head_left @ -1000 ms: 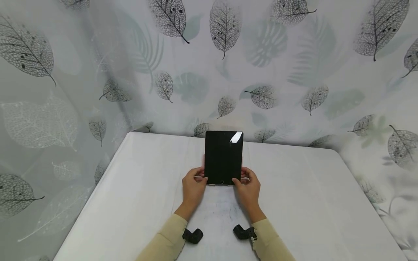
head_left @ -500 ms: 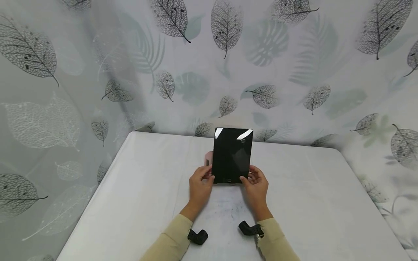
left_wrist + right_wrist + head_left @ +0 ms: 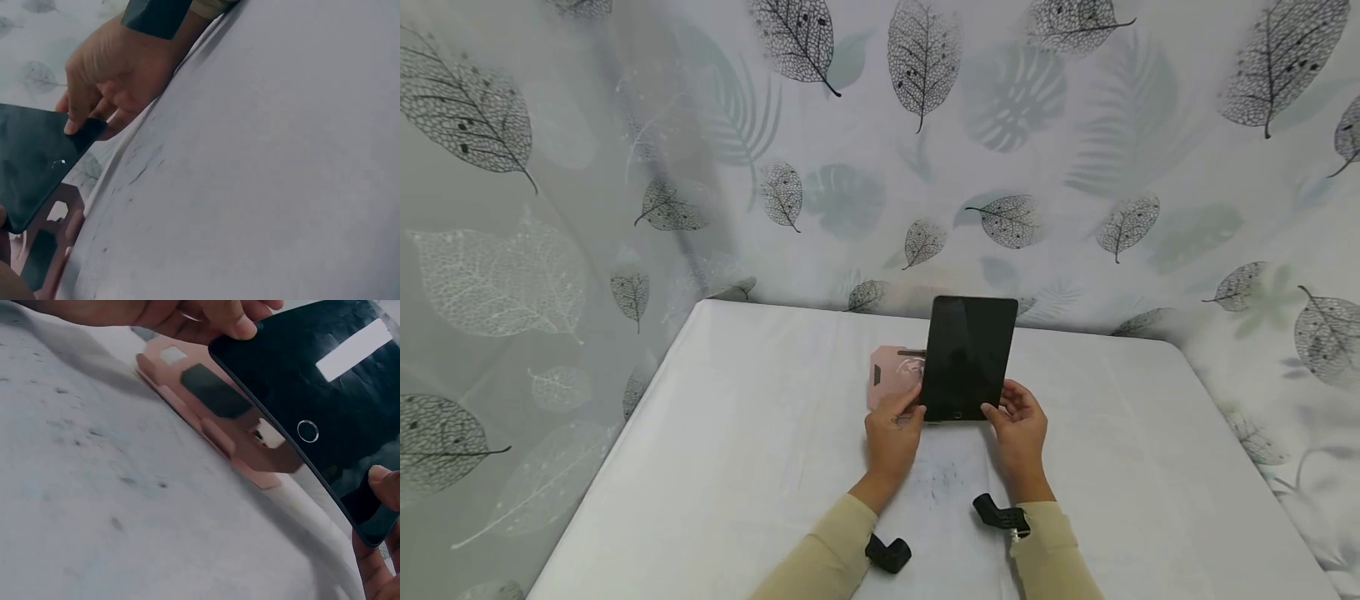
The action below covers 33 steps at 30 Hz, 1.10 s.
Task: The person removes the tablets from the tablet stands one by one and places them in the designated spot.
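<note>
A black tablet with a round home button is held tilted up above the table, its glossy screen facing me. My left hand pinches its lower left corner, thumb on the front and fingers behind. At the lower right corner my right hand grips it the same way. Behind and left of the tablet is a pink stand-like piece with cut-outs and dark pads, partly hidden by the tablet and left hand. In the right wrist view this pink piece shows below the tablet, apart from it.
A white-covered table with faint dark marks lies under the hands. Leaf-patterned curtain rises along its back and sides. Black camera mounts sit on both wrists.
Both hands have moved right with the tablet, which now leans slightly to the right. The pink piece, at first almost covered by the tablet, now shows on its left.
</note>
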Each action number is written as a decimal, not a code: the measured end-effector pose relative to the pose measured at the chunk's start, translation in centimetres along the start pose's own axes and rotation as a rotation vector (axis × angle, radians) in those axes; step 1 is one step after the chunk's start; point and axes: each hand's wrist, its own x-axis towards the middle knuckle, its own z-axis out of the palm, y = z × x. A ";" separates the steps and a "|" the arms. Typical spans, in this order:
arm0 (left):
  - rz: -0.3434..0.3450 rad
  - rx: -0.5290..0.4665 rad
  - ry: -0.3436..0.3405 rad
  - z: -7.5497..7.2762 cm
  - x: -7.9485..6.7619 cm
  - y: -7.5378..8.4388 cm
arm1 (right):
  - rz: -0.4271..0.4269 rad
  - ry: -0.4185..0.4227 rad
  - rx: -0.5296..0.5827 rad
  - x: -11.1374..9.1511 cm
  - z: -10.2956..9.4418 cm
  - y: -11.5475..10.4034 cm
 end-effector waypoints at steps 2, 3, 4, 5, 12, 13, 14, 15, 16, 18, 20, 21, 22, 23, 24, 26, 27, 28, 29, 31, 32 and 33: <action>-0.010 0.009 -0.009 0.5 -0.3 0.2 | 0.012 0.017 0.009 0.0 -0.6 0.1; -0.013 0.011 -0.016 0.7 -0.4 0.3 | 0.018 0.024 0.003 0.0 -0.9 0.1; -0.015 0.010 -0.024 0.9 -0.5 0.4 | 0.024 0.029 -0.003 -0.1 -1.2 0.1; -0.011 0.015 -0.031 1.2 -0.6 0.4 | 0.030 0.032 -0.009 -0.1 -1.5 0.1; -0.018 -0.014 -0.118 2.8 -1.6 0.9 | 0.117 0.018 -0.038 0.1 -4.1 -0.4; -0.027 -0.022 -0.137 3.1 -1.7 1.0 | 0.136 0.018 -0.039 0.1 -4.5 -0.5; -0.034 -0.029 -0.159 3.3 -1.9 1.2 | 0.150 0.014 -0.039 0.2 -4.9 -0.5; -0.041 -0.023 -0.182 3.5 -2.0 1.2 | 0.157 0.016 -0.038 0.3 -5.3 -0.5; -0.044 -0.020 -0.203 3.6 -2.1 1.4 | 0.160 0.018 -0.035 0.4 -5.7 -0.6; -0.045 -0.014 -0.249 4.0 -2.3 1.7 | 0.155 0.017 -0.031 0.6 -6.3 -0.6; -0.032 0.009 -0.296 4.2 -2.4 2.0 | 0.143 0.002 -0.031 0.8 -6.9 -0.6; -0.029 0.017 -0.318 4.3 -2.4 2.2 | 0.138 -0.009 -0.038 1.0 -7.2 -0.7; -0.034 0.014 -0.340 4.4 -2.4 2.3 | 0.141 -0.025 -0.053 1.1 -7.6 -0.7; -0.035 0.022 -0.361 4.5 -2.4 2.4 | 0.144 -0.043 -0.073 1.2 -7.9 -0.8; -0.041 0.031 -0.382 4.6 -2.5 2.4 | 0.149 -0.061 -0.097 1.3 -8.2 -0.9; -0.057 0.037 -0.416 4.7 -2.5 2.5 | 0.163 -0.096 -0.130 1.4 -8.9 -1.0; -0.060 0.044 -0.427 4.7 -2.5 2.5 | 0.176 -0.109 -0.147 1.5 -9.2 -1.1; -0.071 0.040 -0.437 4.7 -2.6 2.5 | 0.190 -0.124 -0.159 1.5 -9.5 -1.2; -0.075 0.038 -0.444 4.8 -2.7 2.4 | 0.203 -0.133 -0.168 1.5 -9.7 -1.3; -0.098 0.009 -0.463 4.8 -2.6 2.4 | 0.229 -0.149 -0.191 1.7 -10.1 -1.5; -0.116 -0.013 -0.474 4.9 -2.6 2.3 | 0.242 -0.153 -0.211 1.7 -10.3 -1.6; -0.128 -0.031 -0.486 4.9 -2.6 2.3 | 0.252 -0.159 -0.242 1.8 -10.4 -1.7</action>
